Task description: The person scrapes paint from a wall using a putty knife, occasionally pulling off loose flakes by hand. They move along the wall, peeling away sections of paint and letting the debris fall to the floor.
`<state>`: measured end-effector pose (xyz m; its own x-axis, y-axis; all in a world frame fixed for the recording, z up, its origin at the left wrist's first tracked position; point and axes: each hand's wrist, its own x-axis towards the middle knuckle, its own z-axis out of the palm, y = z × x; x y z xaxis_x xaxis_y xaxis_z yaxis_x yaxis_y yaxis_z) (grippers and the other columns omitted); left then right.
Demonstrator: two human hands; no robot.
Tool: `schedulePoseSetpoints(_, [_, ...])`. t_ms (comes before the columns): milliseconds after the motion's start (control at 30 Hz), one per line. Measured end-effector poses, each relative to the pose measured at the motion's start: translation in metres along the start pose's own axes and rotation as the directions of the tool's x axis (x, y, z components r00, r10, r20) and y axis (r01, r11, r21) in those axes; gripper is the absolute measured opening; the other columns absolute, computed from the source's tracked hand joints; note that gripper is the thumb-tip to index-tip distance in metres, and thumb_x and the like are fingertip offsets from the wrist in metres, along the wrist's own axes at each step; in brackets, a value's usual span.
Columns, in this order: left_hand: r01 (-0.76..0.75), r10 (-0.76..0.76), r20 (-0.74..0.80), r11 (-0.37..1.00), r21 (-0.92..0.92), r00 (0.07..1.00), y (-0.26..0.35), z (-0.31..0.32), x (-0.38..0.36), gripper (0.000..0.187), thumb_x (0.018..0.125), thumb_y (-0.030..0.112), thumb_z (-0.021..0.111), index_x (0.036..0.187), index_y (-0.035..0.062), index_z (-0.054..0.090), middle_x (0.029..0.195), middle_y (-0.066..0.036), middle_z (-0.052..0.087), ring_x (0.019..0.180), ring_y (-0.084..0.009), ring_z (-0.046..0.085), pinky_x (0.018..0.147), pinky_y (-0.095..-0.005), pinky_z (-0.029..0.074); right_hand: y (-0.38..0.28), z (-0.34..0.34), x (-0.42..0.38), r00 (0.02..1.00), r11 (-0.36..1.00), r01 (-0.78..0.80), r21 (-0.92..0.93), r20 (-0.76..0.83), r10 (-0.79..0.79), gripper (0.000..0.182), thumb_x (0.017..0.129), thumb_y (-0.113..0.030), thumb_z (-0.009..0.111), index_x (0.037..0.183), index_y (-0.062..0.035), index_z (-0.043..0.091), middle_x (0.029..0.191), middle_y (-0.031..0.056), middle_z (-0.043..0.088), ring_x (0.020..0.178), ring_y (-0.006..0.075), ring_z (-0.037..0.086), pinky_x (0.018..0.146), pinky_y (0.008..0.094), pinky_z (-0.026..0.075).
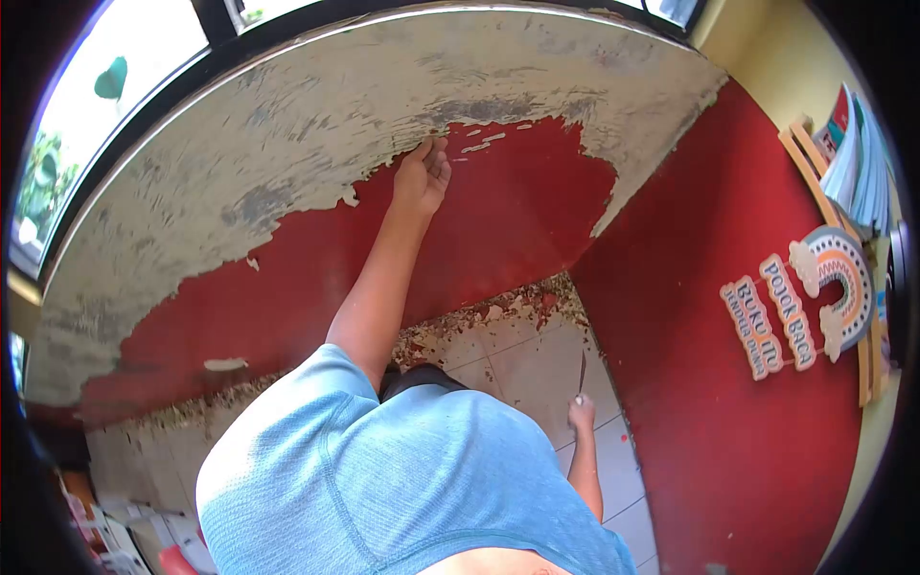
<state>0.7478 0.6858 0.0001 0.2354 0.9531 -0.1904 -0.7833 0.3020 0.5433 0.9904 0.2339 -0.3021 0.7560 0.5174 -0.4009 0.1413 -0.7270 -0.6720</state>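
Observation:
My left hand (424, 174) reaches up to the wall, its fingers bent together against the ragged edge where red paint (508, 206) meets the bare, scuffed plaster (316, 125). Whatever is between those fingertips is too small to make out. Low on the right, my right hand (581, 414) is closed around the handle of a knife (583, 372), its thin blade pointing away from me. A few pale slivers (484, 142) show on the red just right of my left fingers.
Paint flakes (494, 312) litter the white tile floor (532, 369) along the wall's foot. A red side wall (728, 240) carries a rainbow sign (786, 307) and a wooden rack (819, 177) with booklets (856, 168). Dark-framed windows (125, 86) run above the plaster.

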Motion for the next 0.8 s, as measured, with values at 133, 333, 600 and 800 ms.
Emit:
schedulePoseSetpoints(133, [-0.109,0.112,-0.095,0.993,0.040,0.989,-0.007,-0.001,0.007,0.007,0.088,0.015,0.055,0.086,0.0094,0.059,0.074,0.000,0.062,0.057,-0.0076,0.053,0.054,-0.0212,0.046,0.064,-0.005,0.006,0.989,0.979,-0.068,-0.191,0.115,0.091,0.029,0.074,-0.019,0.064,0.096,-0.0018,0.064,0.072,0.0162,0.064,0.063,0.0253,0.063,0.057,0.0384,0.049])
schedulePoseSetpoints(333, [-0.006,0.051,-0.104,0.917,0.398,0.993,-0.041,-0.025,-0.022,0.012,0.085,0.012,0.050,0.088,0.0073,0.060,0.077,-0.001,0.061,0.066,-0.0076,0.054,0.057,-0.0215,0.043,0.064,0.003,-0.004,0.931,0.925,0.256,-0.280,0.328,-0.159,0.035,0.079,-0.028,0.063,0.103,-0.0023,0.063,0.086,0.0194,0.066,0.081,0.0320,0.064,0.072,0.0404,0.049])
schedulePoseSetpoints(600, [-0.175,0.443,0.256,-0.217,0.961,0.859,-0.107,-0.124,-0.090,0.057,0.074,0.017,0.066,0.125,-0.0005,0.048,0.126,-0.025,0.049,0.123,-0.0355,0.043,0.100,-0.0421,0.039,-0.054,-0.004,-0.024,0.884,0.946,0.281,-0.160,0.427,-0.190,0.039,0.087,-0.030,0.055,0.115,-0.0038,0.058,0.106,0.0232,0.061,0.103,0.0370,0.058,0.086,0.0416,0.046])
schedulePoseSetpoints(800, [-0.522,-0.222,0.482,-0.191,0.831,0.848,-0.118,-0.065,-0.137,0.053,0.070,0.024,0.072,0.118,0.0062,0.056,0.134,-0.018,0.045,0.127,-0.0357,0.038,0.106,-0.0443,0.031,-0.159,-0.039,-0.013,0.800,0.845,0.507,-0.173,0.459,-0.386,0.036,0.083,-0.021,0.059,0.113,-0.0022,0.058,0.099,0.0243,0.062,0.095,0.0397,0.059,0.082,0.0425,0.047])
